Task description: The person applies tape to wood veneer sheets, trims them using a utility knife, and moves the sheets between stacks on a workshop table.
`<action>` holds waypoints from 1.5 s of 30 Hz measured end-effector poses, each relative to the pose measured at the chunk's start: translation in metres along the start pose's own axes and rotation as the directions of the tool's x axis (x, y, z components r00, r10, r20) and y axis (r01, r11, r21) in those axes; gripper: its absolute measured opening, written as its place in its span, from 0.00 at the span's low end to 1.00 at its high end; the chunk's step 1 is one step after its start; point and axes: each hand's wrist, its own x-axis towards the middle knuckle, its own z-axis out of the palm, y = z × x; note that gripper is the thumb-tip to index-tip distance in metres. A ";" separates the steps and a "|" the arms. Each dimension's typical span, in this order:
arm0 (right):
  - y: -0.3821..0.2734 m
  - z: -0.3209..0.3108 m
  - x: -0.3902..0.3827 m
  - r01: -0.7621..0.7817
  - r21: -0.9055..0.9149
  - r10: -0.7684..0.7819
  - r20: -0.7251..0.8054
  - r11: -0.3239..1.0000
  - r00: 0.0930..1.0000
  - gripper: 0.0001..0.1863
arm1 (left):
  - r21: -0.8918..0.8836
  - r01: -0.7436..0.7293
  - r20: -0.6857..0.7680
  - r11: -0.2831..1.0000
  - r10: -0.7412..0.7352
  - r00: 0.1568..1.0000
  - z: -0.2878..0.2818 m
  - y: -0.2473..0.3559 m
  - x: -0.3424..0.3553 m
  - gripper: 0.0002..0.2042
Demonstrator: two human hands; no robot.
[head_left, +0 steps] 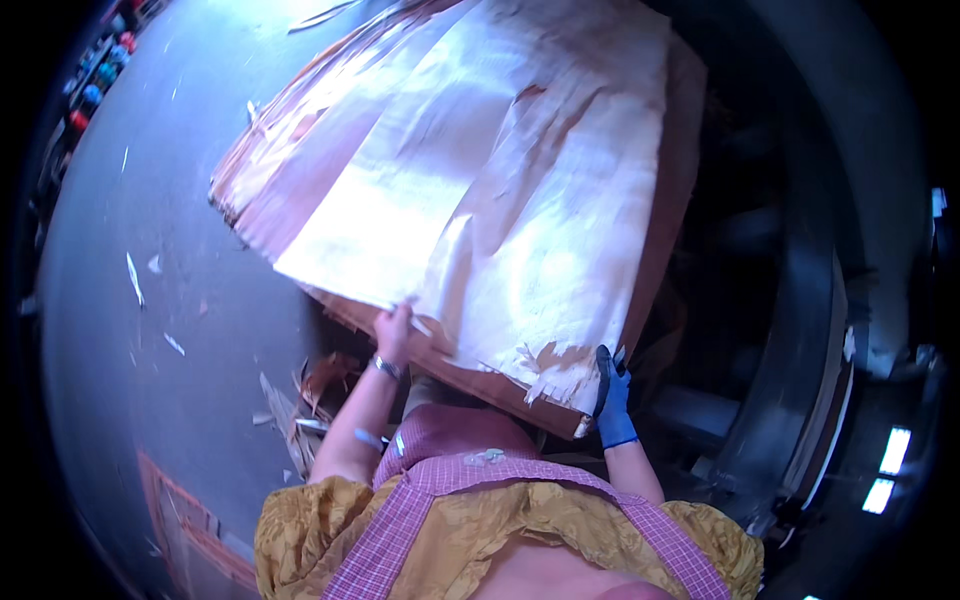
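Observation:
A large pale wood veneer sheet [400, 190] lies over a stack of darker, reddish veneer sheets [480, 385], its near edge ragged and torn at the right. My left hand [394, 335], bare with a band at the wrist, pinches that near edge left of its middle. In a blue glove with dark fingers, my right hand [614, 397] grips the near right corner beside the torn part. The sheet ripples in long folds between the hands and away from me. A small dark-edged hole shows in it farther off.
Splintered veneer scraps [290, 420] lie on the grey floor [130, 350] at the left. A reddish frame-like shape [190, 520] is at the lower left. Dark machinery [790, 330] stands close along the right. Several small colourful things [95, 90] line the far left.

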 end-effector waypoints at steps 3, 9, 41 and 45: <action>0.000 -0.002 -0.002 0.083 -0.146 -0.104 -0.145 0.986 0.984 0.30 | 0.113 -0.009 0.134 0.994 -0.006 0.991 0.020 -0.017 -0.048 0.09; -0.008 -0.029 -0.032 0.122 -0.064 -0.133 -0.216 0.990 0.967 0.25 | 0.245 -0.064 0.456 0.967 -0.057 0.888 0.083 -0.044 -0.142 0.13; -0.123 -0.864 -0.087 0.342 -0.299 -0.434 -0.335 0.891 0.836 0.25 | -0.167 -0.455 0.970 0.875 0.228 0.082 0.584 -0.350 -0.751 0.13; -0.153 -0.942 -0.077 0.286 -0.461 -0.495 -0.437 0.840 0.751 0.27 | -0.131 -0.367 0.989 0.921 0.148 0.018 0.653 -0.401 -0.797 0.14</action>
